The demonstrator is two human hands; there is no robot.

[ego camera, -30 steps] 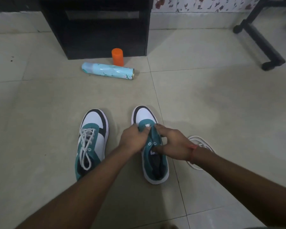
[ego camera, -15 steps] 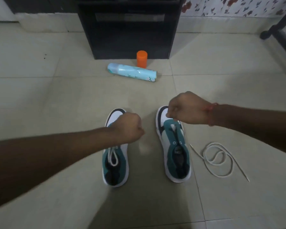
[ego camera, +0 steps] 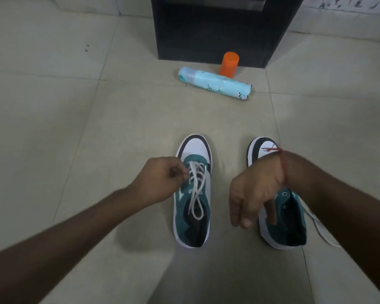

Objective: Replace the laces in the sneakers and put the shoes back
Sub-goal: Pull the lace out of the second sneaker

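Left hand (ego camera: 162,179) pinches lace (ego camera: 196,189) | right hand (ego camera: 253,194) loosely curled, hiding unlaced sneaker (ego camera: 281,218) midsection

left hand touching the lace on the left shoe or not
Touching. The head view shows the left hand pinching the lace near the left shoe's upper eyelets.

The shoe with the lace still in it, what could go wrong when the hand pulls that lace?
The left hand pinches the lace on the left sneaker, which nothing holds down, so a tug might drag or tip it. The loose lace lies on the floor beside the right sneaker, partly under the right arm, so it might get snagged.
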